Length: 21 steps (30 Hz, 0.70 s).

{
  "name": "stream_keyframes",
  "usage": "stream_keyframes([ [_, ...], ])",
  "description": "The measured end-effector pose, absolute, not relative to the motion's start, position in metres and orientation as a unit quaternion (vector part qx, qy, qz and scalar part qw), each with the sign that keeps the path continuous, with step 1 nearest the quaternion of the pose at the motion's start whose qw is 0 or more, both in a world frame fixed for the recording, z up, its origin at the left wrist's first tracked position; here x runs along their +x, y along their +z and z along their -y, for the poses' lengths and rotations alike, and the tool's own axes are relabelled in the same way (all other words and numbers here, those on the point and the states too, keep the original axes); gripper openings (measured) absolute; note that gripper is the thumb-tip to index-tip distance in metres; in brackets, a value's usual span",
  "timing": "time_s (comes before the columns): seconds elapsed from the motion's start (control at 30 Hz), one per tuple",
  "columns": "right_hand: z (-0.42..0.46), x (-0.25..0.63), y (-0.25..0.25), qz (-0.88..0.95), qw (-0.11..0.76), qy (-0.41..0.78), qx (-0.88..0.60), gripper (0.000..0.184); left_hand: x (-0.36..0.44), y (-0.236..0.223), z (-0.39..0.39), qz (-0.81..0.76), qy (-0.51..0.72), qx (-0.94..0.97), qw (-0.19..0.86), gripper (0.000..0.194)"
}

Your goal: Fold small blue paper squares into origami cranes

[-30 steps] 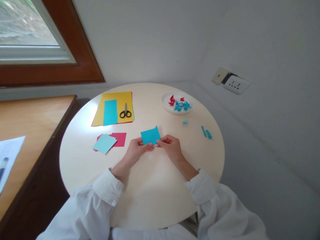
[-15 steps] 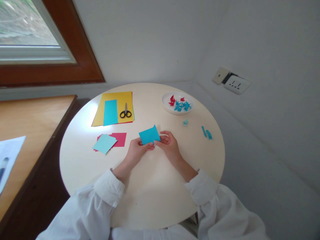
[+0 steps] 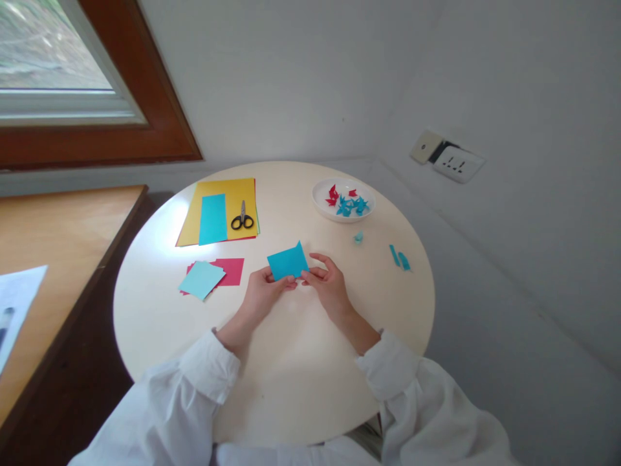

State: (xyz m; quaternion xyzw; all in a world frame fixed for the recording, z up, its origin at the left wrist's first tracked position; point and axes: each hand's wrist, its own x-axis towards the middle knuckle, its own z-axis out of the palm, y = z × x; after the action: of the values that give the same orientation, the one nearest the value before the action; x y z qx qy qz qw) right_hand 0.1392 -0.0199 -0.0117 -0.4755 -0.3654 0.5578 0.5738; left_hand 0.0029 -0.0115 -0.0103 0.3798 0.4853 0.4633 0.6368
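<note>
A piece of blue paper (image 3: 287,261), folded over with a small point sticking up at its top right, is held just above the middle of the round table. My left hand (image 3: 266,291) grips its lower left edge, thumb in front and fingers behind. At the lower right corner, my right hand (image 3: 330,285) pinches the paper between thumb and fingers, its index finger lifted and curved. Left of my hands lies a light blue square sheet (image 3: 202,280) on top of several red paper pieces (image 3: 233,271).
Black-handled scissors (image 3: 242,219) and a blue paper strip (image 3: 212,219) rest on yellow sheets (image 3: 191,220). A white plate (image 3: 320,208) holds small red and blue folded shapes. Nearby lie a small light blue folded piece (image 3: 358,237) and blue scraps (image 3: 394,255). Walls border the table.
The whole view has shifted slightly. Both hands keep hold of the blue paper in nearly the same place, with only a slight shift of the right fingers.
</note>
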Motion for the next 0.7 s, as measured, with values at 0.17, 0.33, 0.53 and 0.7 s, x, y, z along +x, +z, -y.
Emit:
stream_keyframes([
  [0.17,0.0214,0.1416,-0.0100,0.364,0.573,0.565,-0.469,0.042,0.0019,-0.0110,0.0117,-0.482,0.463,0.389,0.635,0.038],
  [0.33,0.0187,0.1396,-0.0135,0.384,0.567,0.561,-0.465,0.049,0.0022,-0.0137,0.0117,-0.487,0.467,0.393,0.624,0.038],
  [0.53,0.0167,0.1371,-0.0189,0.392,0.571,0.568,-0.444,0.045,0.0010,-0.0161,0.0115,-0.500,0.443,0.450,0.592,0.037],
  [0.7,0.0172,0.1388,-0.0175,0.384,0.571,0.571,-0.448,0.044,-0.0028,-0.0163,0.0114,-0.487,0.439,0.468,0.593,0.038],
])
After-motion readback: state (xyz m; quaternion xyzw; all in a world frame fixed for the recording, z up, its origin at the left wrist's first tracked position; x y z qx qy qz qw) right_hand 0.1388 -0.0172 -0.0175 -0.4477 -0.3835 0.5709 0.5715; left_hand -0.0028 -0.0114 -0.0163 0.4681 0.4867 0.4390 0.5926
